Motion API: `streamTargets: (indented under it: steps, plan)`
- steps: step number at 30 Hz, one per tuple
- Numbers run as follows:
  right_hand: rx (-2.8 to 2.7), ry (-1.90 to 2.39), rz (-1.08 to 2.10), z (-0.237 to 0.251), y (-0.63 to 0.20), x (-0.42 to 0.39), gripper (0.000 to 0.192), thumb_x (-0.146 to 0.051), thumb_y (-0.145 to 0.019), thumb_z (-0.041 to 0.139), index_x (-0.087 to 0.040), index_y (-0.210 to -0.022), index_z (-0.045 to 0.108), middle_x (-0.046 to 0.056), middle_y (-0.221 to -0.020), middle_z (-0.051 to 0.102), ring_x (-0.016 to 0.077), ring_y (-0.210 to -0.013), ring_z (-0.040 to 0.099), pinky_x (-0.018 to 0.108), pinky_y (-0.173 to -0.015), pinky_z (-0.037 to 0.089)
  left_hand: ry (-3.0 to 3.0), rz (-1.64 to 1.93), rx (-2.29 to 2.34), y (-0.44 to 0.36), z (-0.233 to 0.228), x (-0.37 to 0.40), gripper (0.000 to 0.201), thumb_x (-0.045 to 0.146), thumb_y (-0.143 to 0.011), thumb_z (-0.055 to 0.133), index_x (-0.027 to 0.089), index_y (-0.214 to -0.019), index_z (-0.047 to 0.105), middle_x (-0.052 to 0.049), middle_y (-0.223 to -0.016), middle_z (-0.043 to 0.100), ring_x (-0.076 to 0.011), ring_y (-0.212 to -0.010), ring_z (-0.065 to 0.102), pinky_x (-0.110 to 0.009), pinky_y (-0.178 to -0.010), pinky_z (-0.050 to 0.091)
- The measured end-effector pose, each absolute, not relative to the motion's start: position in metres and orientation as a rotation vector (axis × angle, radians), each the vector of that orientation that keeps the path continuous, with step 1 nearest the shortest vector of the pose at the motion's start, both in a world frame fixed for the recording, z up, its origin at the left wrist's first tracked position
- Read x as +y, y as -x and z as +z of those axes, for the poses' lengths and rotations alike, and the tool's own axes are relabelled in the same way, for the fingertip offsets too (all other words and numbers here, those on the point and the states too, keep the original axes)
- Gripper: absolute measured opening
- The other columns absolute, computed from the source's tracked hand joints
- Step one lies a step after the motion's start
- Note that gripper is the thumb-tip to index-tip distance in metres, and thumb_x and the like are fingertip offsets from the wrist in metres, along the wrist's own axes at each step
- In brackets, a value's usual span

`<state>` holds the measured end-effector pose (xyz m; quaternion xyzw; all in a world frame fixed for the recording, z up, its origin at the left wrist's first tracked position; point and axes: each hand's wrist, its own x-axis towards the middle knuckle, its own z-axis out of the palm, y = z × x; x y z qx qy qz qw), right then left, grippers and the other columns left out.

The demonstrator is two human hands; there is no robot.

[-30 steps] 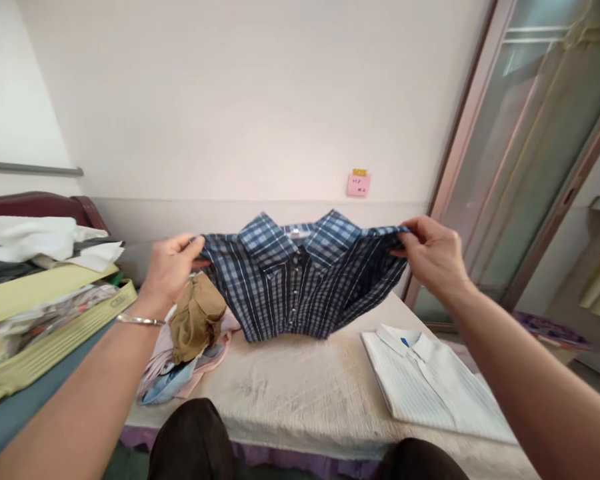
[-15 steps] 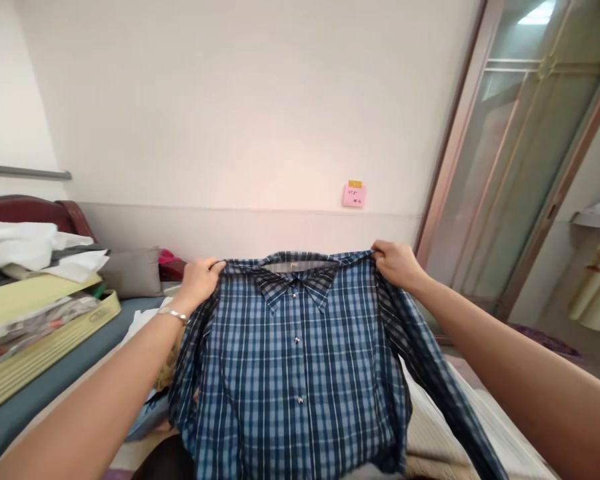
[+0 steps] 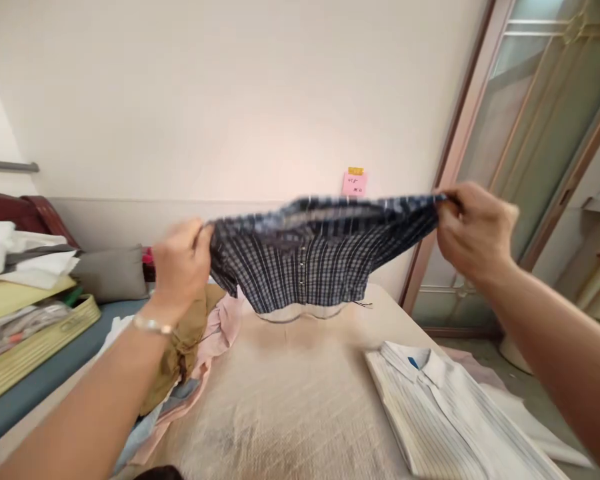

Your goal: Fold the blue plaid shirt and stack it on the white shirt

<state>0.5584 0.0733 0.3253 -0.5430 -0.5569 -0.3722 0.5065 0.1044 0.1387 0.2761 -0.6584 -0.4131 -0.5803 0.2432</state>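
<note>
A blue plaid shirt [image 3: 300,257] is stretched in the air between my two hands, its body swung out away from me above the cloth-covered surface [image 3: 280,393]. My left hand [image 3: 183,260] pinches it at one shoulder, with a silver bracelet [image 3: 153,325] on the wrist. The other shoulder is gripped by my right hand [image 3: 475,230], a little higher. Motion blurs the collar and upper edge. Small buttons run down the front, and a pale inside shows at the hem.
Rumpled clothes, olive and pink [image 3: 223,327], lie to the left. A folded striped white shirt [image 3: 440,407] rests at the right. Beyond are a yellow box [image 3: 40,353], a grey cushion [image 3: 111,273], a pink note [image 3: 354,184] on the wall and a glass sliding door [image 3: 520,147].
Both hands have risen and spread, the right one more. The shirt, which hung down facing me, has swung up and away, uncovering the surface and the folded striped shirt.
</note>
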Motion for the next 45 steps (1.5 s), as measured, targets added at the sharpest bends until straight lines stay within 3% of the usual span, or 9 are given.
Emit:
streamTargets:
  steps: [4, 13, 18, 22, 25, 28, 35, 40, 45]
  plan:
    - [-1.546, 1.309, -0.708, 0.194, -0.571, 0.055, 0.025, -0.026, -0.094, 0.048, -0.027, -0.108, 0.069, 0.009, -0.11, 0.075, 0.0289, -0.1, 0.071, 0.044, -0.088, 0.055, 1.997, -1.485, -1.145, -0.092, 0.16, 0.113, 0.025, 0.035, -0.102, 0.047, 0.021, -0.107, 0.067, -0.011, -0.122, 0.07, -0.0258, -0.124, 0.061, -0.042, -0.111, 0.043]
    - [-1.883, 1.694, -0.084, -0.038, -0.572, 0.055, 0.022, -0.019, -0.092, 0.04, -0.025, -0.086, 0.06, 0.007, -0.091, 0.07, 0.0233, -0.086, 0.067, 0.034, -0.077, 0.051, 2.627, -0.582, -1.592, -0.08, -0.046, 0.122, 0.027, 0.023, -0.099, 0.043, 0.022, -0.08, 0.063, -0.011, -0.095, 0.072, -0.0281, -0.114, 0.065, -0.043, -0.103, 0.049]
    - [-2.031, 1.976, -0.06, -0.061, -0.569, 0.042, 0.023, -0.007, -0.089, 0.04, -0.021, -0.083, 0.057, 0.007, -0.087, 0.065, 0.0209, -0.082, 0.063, 0.031, -0.073, 0.044, 2.774, -0.144, -1.642, -0.074, -0.056, 0.107, 0.022, 0.016, -0.094, 0.046, 0.018, -0.084, 0.065, -0.012, -0.094, 0.07, -0.0275, -0.098, 0.066, -0.041, -0.09, 0.05]
    - [-2.1, 2.148, -0.147, -0.063, -0.563, 0.028, 0.025, -0.001, -0.086, 0.044, -0.02, -0.088, 0.061, 0.009, -0.088, 0.066, 0.023, -0.083, 0.063, 0.032, -0.07, 0.044, 2.635, -0.128, -1.52, -0.083, -0.053, 0.092, 0.034, 0.005, -0.087, 0.046, 0.014, -0.111, 0.069, -0.018, -0.119, 0.068, -0.0321, -0.118, 0.061, -0.048, -0.103, 0.046]
    - [-2.156, 2.036, -0.291, -0.062, -0.541, 0.015, 0.037, 0.005, -0.08, 0.045, -0.018, -0.103, 0.063, 0.013, -0.104, 0.068, 0.0268, -0.104, 0.064, 0.036, -0.085, 0.049, 2.659, -0.167, -1.219, -0.1, -0.062, 0.083, 0.069, -0.006, -0.08, 0.04, 0.018, -0.143, 0.055, -0.017, -0.15, 0.053, -0.0323, -0.142, 0.046, -0.055, -0.119, 0.033]
    - [-2.283, 1.798, -0.345, -0.066, -0.509, 0.007, 0.045, 0.007, -0.079, 0.046, -0.017, -0.113, 0.063, 0.016, -0.129, 0.065, 0.0293, -0.13, 0.055, 0.042, -0.102, 0.048, 2.727, -0.165, -0.947, -0.122, -0.074, 0.08, 0.075, -0.008, -0.085, 0.034, 0.021, -0.153, 0.044, -0.015, -0.155, 0.049, -0.0297, -0.146, 0.043, -0.055, -0.122, 0.03]
    - [-2.596, 1.518, -0.401, -0.089, -0.474, 0.021, 0.023, -0.005, -0.091, 0.052, -0.014, -0.106, 0.066, 0.02, -0.155, 0.049, 0.034, -0.147, 0.04, 0.056, -0.116, 0.038, 2.813, -0.19, -0.871, -0.152, -0.088, 0.09, 0.052, 0.004, -0.098, 0.039, 0.018, -0.147, 0.05, -0.015, -0.13, 0.064, -0.026, -0.119, 0.062, -0.047, -0.106, 0.047]
    - [-2.457, 1.599, -0.115, -0.076, -0.487, 0.031, 0.029, 0.0, -0.077, 0.053, -0.017, -0.093, 0.068, 0.012, -0.157, 0.048, 0.0334, -0.152, 0.032, 0.054, -0.119, 0.035, 2.991, -0.309, -1.082, -0.15, -0.08, 0.093, 0.053, 0.008, -0.092, 0.049, 0.02, -0.144, 0.055, -0.011, -0.128, 0.066, -0.0251, -0.113, 0.061, -0.043, -0.1, 0.049]
    - [-2.319, 1.671, 0.192, -0.063, -0.498, 0.015, 0.038, -0.002, -0.068, 0.048, -0.02, -0.092, 0.072, 0.006, -0.154, 0.053, 0.0329, -0.155, 0.026, 0.057, -0.12, 0.033, 3.197, -0.364, -1.126, -0.153, -0.062, 0.085, 0.025, 0.014, -0.088, 0.055, 0.022, -0.104, 0.073, -0.006, -0.13, 0.068, -0.0243, -0.118, 0.059, -0.041, -0.105, 0.044]
